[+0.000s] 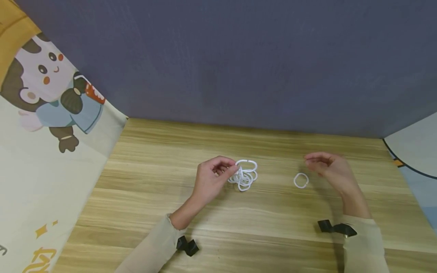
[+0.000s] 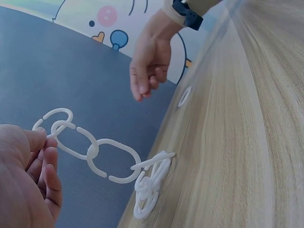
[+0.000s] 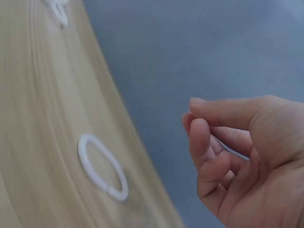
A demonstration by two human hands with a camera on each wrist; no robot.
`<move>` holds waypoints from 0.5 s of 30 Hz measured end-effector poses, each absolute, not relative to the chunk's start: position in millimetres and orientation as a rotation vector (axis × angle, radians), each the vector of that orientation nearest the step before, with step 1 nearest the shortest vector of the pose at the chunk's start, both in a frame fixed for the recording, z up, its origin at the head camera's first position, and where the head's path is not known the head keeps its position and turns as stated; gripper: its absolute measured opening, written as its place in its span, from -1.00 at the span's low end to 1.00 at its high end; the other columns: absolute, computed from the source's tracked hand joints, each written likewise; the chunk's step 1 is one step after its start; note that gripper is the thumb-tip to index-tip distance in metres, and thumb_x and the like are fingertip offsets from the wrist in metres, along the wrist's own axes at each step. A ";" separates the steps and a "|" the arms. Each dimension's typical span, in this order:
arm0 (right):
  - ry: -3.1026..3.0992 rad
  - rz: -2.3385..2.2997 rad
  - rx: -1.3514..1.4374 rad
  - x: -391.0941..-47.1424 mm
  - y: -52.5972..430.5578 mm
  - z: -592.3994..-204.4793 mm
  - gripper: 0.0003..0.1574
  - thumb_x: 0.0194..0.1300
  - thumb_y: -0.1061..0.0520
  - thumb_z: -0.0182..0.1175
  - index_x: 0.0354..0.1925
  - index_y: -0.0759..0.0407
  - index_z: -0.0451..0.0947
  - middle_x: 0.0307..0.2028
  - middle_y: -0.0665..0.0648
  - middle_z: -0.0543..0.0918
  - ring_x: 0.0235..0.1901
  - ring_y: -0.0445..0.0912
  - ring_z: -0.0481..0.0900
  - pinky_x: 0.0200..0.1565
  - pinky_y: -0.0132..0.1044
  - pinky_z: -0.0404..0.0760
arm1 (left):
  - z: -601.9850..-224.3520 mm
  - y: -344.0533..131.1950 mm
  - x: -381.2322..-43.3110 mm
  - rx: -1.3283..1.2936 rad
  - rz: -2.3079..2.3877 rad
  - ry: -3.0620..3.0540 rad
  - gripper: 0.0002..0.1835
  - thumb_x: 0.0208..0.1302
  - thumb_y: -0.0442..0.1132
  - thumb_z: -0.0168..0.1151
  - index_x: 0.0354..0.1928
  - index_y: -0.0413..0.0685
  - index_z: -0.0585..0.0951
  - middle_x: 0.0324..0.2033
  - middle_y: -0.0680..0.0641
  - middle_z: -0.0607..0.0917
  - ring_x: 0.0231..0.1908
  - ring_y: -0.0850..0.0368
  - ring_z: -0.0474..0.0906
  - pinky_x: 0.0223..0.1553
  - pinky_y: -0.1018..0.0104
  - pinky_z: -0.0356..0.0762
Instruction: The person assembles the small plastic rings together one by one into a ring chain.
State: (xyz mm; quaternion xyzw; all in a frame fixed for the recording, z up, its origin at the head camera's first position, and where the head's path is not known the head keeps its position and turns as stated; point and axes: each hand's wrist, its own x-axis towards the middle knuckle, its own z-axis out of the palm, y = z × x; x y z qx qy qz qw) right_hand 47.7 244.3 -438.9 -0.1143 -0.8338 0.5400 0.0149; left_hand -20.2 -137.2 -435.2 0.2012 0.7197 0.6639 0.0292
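Observation:
My left hand pinches one end of a chain of white plastic links between thumb and fingertips. From the pinch, several links hang down one after another, each with a small gap in its loop. The lower links lie bunched on the wooden table. To the right of the chain, a single loose white link lies flat on the table, its gap showing in the right wrist view. My right hand hovers above and to the right of that link, fingers loosely curled, thumb near the fingertips, holding nothing.
A dark grey-blue panel rises along the table's far edge. On the left stands a pale wall with a cartoon figure; another pale printed wall is on the right. Black devices sit at both wrists.

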 end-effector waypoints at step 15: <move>-2.916 1.483 -0.230 46.6 260.6 -467.0 -0.68 0.48 0.22 0.48 0.11 0.36 0.78 -0.17 0.13 0.85 -0.26 -0.15 0.74 -0.20 -0.34 0.70 | -434.5 -137.5 -20.4 0.599 2.032 2.224 -0.92 0.37 -0.40 0.55 -0.16 -0.26 0.84 -0.31 -0.13 0.85 -0.36 0.27 0.64 -0.30 0.51 0.57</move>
